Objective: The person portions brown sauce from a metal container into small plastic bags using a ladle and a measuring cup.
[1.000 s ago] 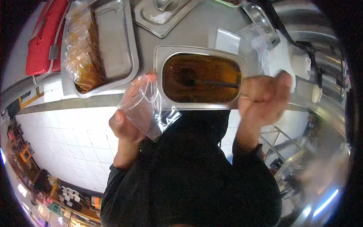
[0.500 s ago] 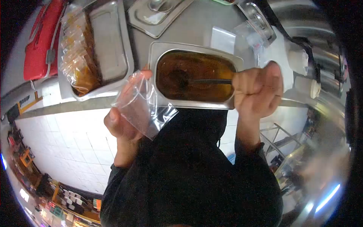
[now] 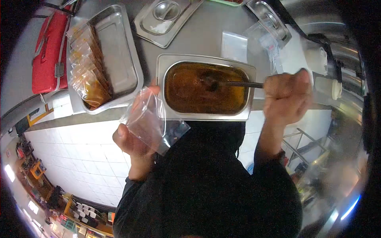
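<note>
A steel pan (image 3: 251, 101) of brown, oily sauce (image 3: 194, 95) sits at the counter's near edge. My right hand (image 3: 286, 97) is closed around the handle of a ladle (image 3: 242, 84), held beyond the pan's right rim. The ladle's dark bowl lies in the sauce near the middle, its shape blurred. Just left of the pan, my left hand (image 3: 133, 144) holds a clear plastic bag (image 3: 149, 121) with nothing visible inside. Its thumb is on the near side; the other fingers show behind the film, fingertips right at the pan's left rim.
Left of the pan, a steel tray (image 3: 123, 59) carries a row of filled sauce bags (image 3: 89, 67). A red case (image 3: 49, 55) stands beyond it. Steel lids (image 3: 168, 33) lie at the back. Flat clear bags (image 3: 234, 45) rest behind the pan, near a white board (image 3: 291, 53).
My right hand has moved to the right, drawing the ladle's bowl from the pan's left part to its middle. My left hand keeps the bag beside the pan. The whole view has shifted slightly.
</note>
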The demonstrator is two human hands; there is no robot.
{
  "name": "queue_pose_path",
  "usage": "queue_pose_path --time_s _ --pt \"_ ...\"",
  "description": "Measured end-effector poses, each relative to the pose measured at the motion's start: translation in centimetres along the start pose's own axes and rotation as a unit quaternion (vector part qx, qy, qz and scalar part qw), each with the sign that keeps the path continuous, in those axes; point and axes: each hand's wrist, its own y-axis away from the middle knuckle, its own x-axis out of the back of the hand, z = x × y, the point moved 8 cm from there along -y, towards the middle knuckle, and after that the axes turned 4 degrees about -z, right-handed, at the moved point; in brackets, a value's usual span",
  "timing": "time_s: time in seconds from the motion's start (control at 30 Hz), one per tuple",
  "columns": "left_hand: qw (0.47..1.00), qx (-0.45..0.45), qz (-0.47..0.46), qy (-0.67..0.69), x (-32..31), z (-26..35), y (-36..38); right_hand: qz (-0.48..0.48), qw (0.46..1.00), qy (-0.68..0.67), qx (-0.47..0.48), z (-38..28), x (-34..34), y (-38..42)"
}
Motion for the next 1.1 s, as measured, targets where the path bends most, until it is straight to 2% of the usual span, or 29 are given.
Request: queue_pose_path --time_s 0.03,0.07,0.13,0.17,0.2,0.23,0.27,0.3,0.37,0.4,0.47,0.5,0.53,0.57,0.6,0.63,0.67,0.7,0.73,0.77,0.8,0.87,0.9,0.93,1.0,1.1 --pt "1.000 -0.003 0.006 -0.003 0.0 -0.2 0.0 -0.074 0.996 0.035 0.029 0.1 -2.5 0.8" --pt "1.000 0.001 0.006 -0.002 0.0 -0.2 -0.1 -0.071 0.996 0.036 0.028 -0.1 -3.2 1.0" --pt "0.999 -0.008 0.023 0.021 0.1 0.1 -0.1 -0.061 0.967 0.216 0.119 -2.2 -4.4 1.3" --pt "0.999 -0.009 0.026 0.021 -0.5 -0.1 -0.2 -0.048 0.964 0.236 0.109 -1.6 -2.6 1.3" --pt "0.974 -0.005 0.171 -0.150 0.5 0.1 0.0 0.049 0.972 0.221 0.057 -1.2 -0.4 1.1" --pt "0.898 -0.003 0.310 -0.312 1.5 1.2 1.1 0.015 0.995 0.095 0.036 -0.9 0.0 0.0" --pt "0.896 -0.010 0.317 -0.311 1.6 1.4 1.4 -0.020 0.999 -0.033 0.011 -0.4 -0.1 -1.1" --pt "0.897 0.003 0.310 -0.316 1.8 1.5 1.7 -0.026 0.999 -0.036 0.004 0.7 -0.6 -1.2" --pt "0.899 0.036 0.292 -0.325 1.9 1.2 2.0 -0.036 0.975 -0.219 0.021 2.4 -2.0 -0.4" --pt "0.898 0.038 0.293 -0.326 1.8 1.2 2.2 -0.034 0.975 -0.220 0.019 2.4 -2.6 -0.1" --pt "0.883 -0.002 0.330 -0.335 1.5 2.1 2.7 -0.150 0.985 -0.023 0.077 0.5 -5.5 0.7" --pt "0.882 -0.003 0.328 -0.337 1.2 2.3 2.5 -0.146 0.984 -0.091 0.036 0.6 -5.5 0.9" --pt "0.890 0.030 0.285 -0.354 0.5 1.9 1.7 -0.147 0.984 -0.093 0.042 0.4 -5.5 0.9" --pt "0.895 0.058 0.238 -0.372 -0.3 1.5 0.6 -0.122 0.989 0.025 0.084 0.0 -5.0 1.0" --pt "0.862 0.012 0.213 -0.460 -1.7 1.6 -1.6 -0.093 0.977 0.141 0.128 -0.6 -4.5 1.0" --pt "0.859 0.020 0.194 -0.474 -2.1 1.6 -2.4 -0.144 0.926 0.305 0.169 -1.3 -4.8 1.4" --pt "0.854 0.029 0.174 -0.489 -2.6 1.5 -3.1 -0.140 0.925 0.302 0.183 -2.0 -4.8 1.6" --pt "0.853 0.022 0.164 -0.494 -2.9 1.7 -4.0 -0.138 0.877 0.408 0.210 -2.6 -5.4 1.9" --pt "0.812 0.016 0.111 -0.573 -3.8 1.8 -5.1 -0.131 0.818 0.510 0.232 -3.0 -5.8 2.3" --pt "0.760 0.011 0.056 -0.647 -4.9 1.7 -6.1 -0.113 0.818 0.507 0.247 -3.3 -5.5 2.4" --pt "0.756 0.010 0.045 -0.652 -5.7 1.5 -6.8 -0.101 0.819 0.506 0.252 -4.2 -4.8 2.8" --pt "0.739 0.048 -0.005 -0.672 -7.2 0.8 -8.4 -0.225 0.767 0.580 0.156 -2.7 -4.7 3.7" --pt "0.741 0.059 -0.037 -0.668 -7.7 0.4 -9.0 -0.241 0.764 0.586 0.124 -2.4 -4.6 4.1" --pt "0.736 0.064 -0.049 -0.673 -8.1 0.4 -9.7 -0.227 0.768 0.587 0.122 -2.5 -4.2 4.3" --pt "0.707 0.121 -0.098 -0.690 -8.8 -0.3 -11.0 -0.238 0.735 0.621 0.133 -2.3 -4.2 4.9" --pt "0.696 0.139 -0.140 -0.690 -9.6 -1.2 -12.5 -0.191 0.740 0.623 0.169 -5.0 -4.0 4.4"
